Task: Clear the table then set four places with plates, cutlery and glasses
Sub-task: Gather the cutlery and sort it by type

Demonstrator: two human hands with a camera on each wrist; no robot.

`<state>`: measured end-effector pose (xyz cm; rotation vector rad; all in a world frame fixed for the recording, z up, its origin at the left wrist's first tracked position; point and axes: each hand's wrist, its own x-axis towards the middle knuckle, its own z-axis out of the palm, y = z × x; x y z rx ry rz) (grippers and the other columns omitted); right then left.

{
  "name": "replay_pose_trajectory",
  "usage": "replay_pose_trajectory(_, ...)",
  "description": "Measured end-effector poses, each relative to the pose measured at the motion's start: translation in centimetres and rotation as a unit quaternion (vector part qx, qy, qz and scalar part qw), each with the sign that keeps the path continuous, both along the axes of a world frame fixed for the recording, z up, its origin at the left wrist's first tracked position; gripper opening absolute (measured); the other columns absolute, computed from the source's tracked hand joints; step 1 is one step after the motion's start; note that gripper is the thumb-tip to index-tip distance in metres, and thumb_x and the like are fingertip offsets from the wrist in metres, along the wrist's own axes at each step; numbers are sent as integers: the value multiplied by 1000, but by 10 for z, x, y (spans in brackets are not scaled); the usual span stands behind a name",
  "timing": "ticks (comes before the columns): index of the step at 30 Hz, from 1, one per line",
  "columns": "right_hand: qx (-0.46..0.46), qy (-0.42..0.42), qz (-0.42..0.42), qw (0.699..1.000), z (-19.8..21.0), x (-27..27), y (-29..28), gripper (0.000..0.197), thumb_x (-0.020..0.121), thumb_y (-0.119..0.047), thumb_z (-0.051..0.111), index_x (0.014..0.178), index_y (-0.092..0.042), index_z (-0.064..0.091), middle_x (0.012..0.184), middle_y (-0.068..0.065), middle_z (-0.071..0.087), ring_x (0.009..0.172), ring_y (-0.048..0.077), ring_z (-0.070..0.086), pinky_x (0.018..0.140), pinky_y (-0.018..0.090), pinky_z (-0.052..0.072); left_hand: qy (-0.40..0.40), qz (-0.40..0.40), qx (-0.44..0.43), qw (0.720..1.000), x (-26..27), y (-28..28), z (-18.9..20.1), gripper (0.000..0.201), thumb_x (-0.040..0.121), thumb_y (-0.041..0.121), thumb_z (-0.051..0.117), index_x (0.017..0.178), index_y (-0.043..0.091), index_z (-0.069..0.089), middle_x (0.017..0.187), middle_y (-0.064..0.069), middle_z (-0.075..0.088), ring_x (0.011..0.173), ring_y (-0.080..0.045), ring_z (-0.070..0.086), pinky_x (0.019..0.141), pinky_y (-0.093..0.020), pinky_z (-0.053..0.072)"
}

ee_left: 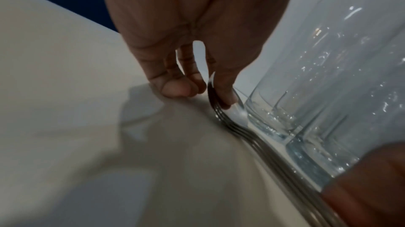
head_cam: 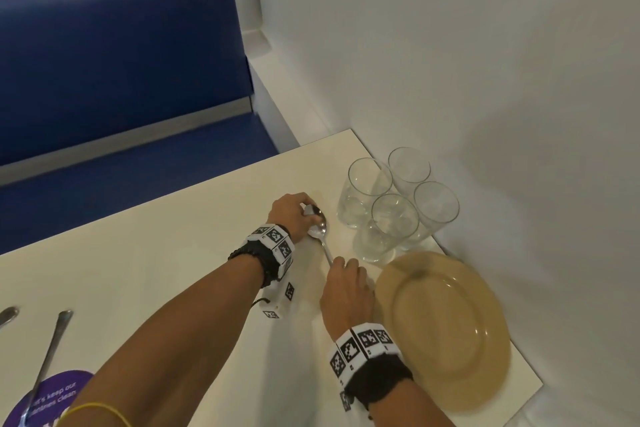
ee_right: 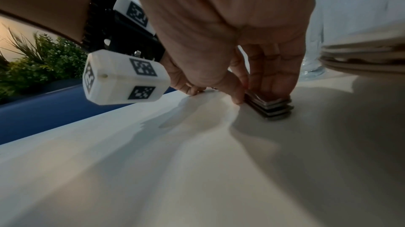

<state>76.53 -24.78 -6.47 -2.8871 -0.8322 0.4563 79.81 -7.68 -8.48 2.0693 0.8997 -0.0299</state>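
Observation:
A stack of several pieces of cutlery [head_cam: 321, 229], with a spoon on top, lies on the cream table [head_cam: 173, 253] left of the glasses. My left hand [head_cam: 309, 212] pinches the bowl end [ee_left: 215, 104] between thumb and fingers. My right hand [head_cam: 341, 265] pinches the handle ends [ee_right: 276, 109], thumb on one side and fingers on the other. Several clear glasses [head_cam: 398, 204] stand grouped against the wall. A stack of tan plates [head_cam: 446, 329] sits just right of my right hand, and its layered edges [ee_right: 361, 57] show in the right wrist view.
Two more cutlery handles [head_cam: 52, 350] lie at the table's near left, one over a purple round sticker [head_cam: 45, 395]. A blue bench [head_cam: 121, 62] runs behind the table. A white wall [head_cam: 485, 80] borders the table on the right, close behind the glasses [ee_left: 328, 92].

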Motion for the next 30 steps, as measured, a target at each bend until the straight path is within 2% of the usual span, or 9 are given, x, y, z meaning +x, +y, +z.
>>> replay_pose_trajectory(5,-3,6,-6,1000,-5,2,0,20,100,-9,43,118,-12,53,116,7,57,104,21,57,81,30,49,19,-6,1,1000,-1,3,-3,29,84,27,77,108,14,69,106,-9,70,93,-23,61,79,-27,43)
replay_pose_trajectory(11,-3,8,-22,1000,-3,0,3,18,97,-7,46,113,-13,52,114,6,57,102,21,56,78,29,49,28,3,-10,1000,0,3,-5,37,84,32,77,113,13,63,116,-9,68,103,-25,61,81,-30,45)
replay_pose_trajectory(14,22,0,-30,999,9,-5,5,16,96,-13,50,112,-15,49,114,6,56,103,23,55,76,32,48,0,38,-19,999,-10,3,2,47,89,37,71,125,12,54,120,-11,63,108,-27,60,86,-33,45)
replay_pose_trajectory(16,41,-15,-8,999,24,-14,9,23,97,-19,51,120,-16,48,116,5,54,106,24,53,74,33,46,-27,71,-16,997,-24,4,13,43,94,33,64,129,13,51,121,-12,60,109,-26,60,91,-36,48)
replay_pose_trajectory(18,80,2,29,996,39,-31,16,31,100,-24,50,130,-18,46,123,3,53,112,22,51,82,34,49,-58,85,-15,995,-44,4,29,28,99,25,58,124,13,55,112,-8,62,98,-21,60,90,-35,50)
replay_pose_trajectory(21,100,109,68,987,51,-66,26,37,101,-31,49,137,-21,46,130,0,52,119,20,52,92,34,47,-87,27,-20,996,-94,-4,57,18,102,20,51,107,11,66,87,0,67,75,-12,59,73,-28,48)
replay_pose_trajectory(24,18,160,159,974,40,-116,29,40,102,-34,44,139,-18,43,130,5,50,118,23,52,95,35,49,-89,-24,-38,995,-168,-17,79,19,100,24,54,97,13,71,74,1,68,65,-8,60,60,-12,43)
replay_pose_trajectory(27,-13,158,207,965,17,-162,18,44,103,-34,38,143,-17,38,137,7,48,122,25,50,95,37,48,-75,-52,-42,995,-257,-31,90,24,97,34,60,86,16,70,71,-2,68,59,-7,53,57,-16,40)
replay_pose_trajectory(30,-35,128,200,971,-5,-203,3,48,101,-32,41,147,-18,38,157,7,33,144,27,32,103,41,44,-50,-69,-53,995,-355,-45,94,39,92,51,63,72,18,60,61,7,55,54,-7,44,54,-17,34)
